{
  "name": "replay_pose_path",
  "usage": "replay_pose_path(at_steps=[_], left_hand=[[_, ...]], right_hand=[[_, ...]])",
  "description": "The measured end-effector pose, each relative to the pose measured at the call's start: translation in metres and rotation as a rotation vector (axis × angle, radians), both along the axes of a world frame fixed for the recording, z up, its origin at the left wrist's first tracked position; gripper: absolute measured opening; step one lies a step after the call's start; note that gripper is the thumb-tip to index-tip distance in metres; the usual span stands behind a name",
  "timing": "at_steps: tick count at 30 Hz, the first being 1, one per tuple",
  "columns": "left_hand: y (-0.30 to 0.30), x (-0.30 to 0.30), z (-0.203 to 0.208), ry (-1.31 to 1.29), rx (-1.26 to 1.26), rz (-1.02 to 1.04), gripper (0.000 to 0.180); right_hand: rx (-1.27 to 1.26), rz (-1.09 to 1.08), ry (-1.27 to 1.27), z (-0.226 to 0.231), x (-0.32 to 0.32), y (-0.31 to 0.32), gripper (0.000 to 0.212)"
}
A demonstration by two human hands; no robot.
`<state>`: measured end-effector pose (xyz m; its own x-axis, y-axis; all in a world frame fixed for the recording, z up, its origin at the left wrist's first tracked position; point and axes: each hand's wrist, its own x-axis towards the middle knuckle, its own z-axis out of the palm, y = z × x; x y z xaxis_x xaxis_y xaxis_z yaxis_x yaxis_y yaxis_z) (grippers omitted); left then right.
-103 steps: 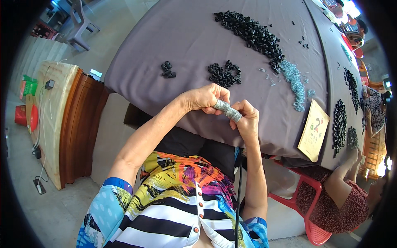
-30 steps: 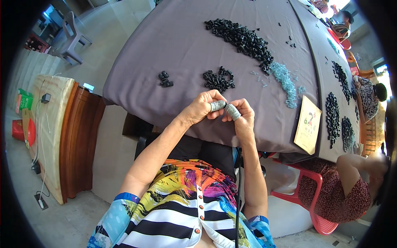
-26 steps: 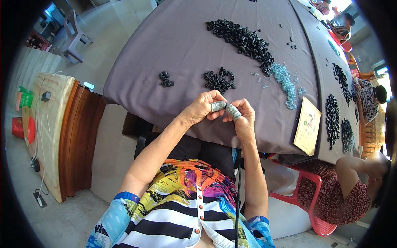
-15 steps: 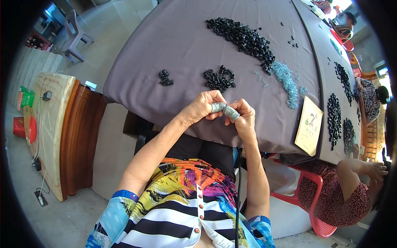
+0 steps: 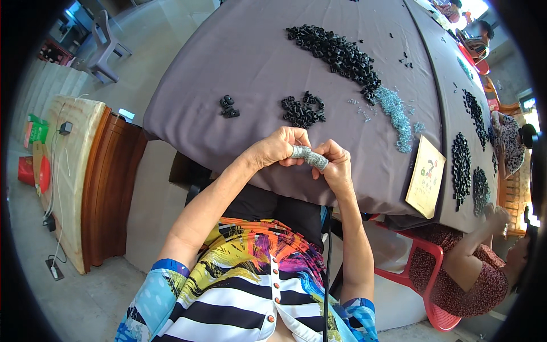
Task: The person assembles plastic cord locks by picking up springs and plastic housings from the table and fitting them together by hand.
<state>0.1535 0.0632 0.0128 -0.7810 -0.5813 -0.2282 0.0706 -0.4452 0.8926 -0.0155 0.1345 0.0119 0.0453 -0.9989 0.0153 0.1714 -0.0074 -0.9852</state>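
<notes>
Closed fingertips meet thumb to thumb near the table's front edge: the bare left hand [image 5: 277,147] and the bare right hand [image 5: 337,166] are both drawn into tight pinches, with no open gap that I can see. Each thumb seems to wear a sleeve of grey speckled wrapping, the left wrap [image 5: 298,151] end to end with the right wrap [image 5: 318,162]. Whatever may be pinched between them is hidden, so I cannot tell if either hand holds a part.

Just beyond the knuckles, on a smooth grey-mauve tablecloth [image 5: 228,57], lies a loose cluster of small, black, curved pieces [image 5: 300,115], probably hard plastic. Farther back stretches a long heap of similar black pieces [image 5: 336,52], running down to a spill of fine, pale, coiled metal springs [image 5: 395,114].

I'd expect the black pieces to be light, stiff and a little slick, hardly fragile, best taken by their outer sides between thumb and forefinger. The springs look feather-light and springy, likely to tangle or jump if squeezed askew; their ends offer the surest hold. The wraps look soft enough to cushion the thumbs and add some friction.
</notes>
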Motion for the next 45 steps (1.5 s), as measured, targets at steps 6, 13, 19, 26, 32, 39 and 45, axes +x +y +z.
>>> replay_pose_path(at_steps=[6,13,19,26,32,39,45], left_hand=[[-0.005,0.001,0.001,-0.072,-0.047,-0.047,0.007],[-0.007,0.003,-0.001,-0.004,0.03,-0.064,0.008],[-0.002,0.0,0.0,0.005,0.042,0.006,0.012],[0.004,-0.003,-0.006,0.185,0.159,0.161,0.005],[-0.001,-0.001,-0.011,0.249,0.239,0.18,0.006],[-0.001,0.002,-0.018,0.364,0.277,0.156,0.009],[0.0,0.005,-0.019,0.486,0.326,0.128,0.009]], right_hand=[[0.028,0.016,0.04,-0.003,0.0,-0.001,0.008],[-0.063,-0.084,0.062,-0.001,0.009,0.004,0.008],[-0.012,-0.065,0.016,-0.002,0.005,0.0,0.006],[-0.083,-0.142,-0.029,-0.006,0.013,0.002,0.007],[-0.065,-0.136,-0.015,-0.003,0.016,0.003,0.015],[0.034,-0.25,0.048,0.001,0.015,-0.002,0.014],[0.114,-0.331,0.228,-0.001,0.009,-0.031,0.013]])
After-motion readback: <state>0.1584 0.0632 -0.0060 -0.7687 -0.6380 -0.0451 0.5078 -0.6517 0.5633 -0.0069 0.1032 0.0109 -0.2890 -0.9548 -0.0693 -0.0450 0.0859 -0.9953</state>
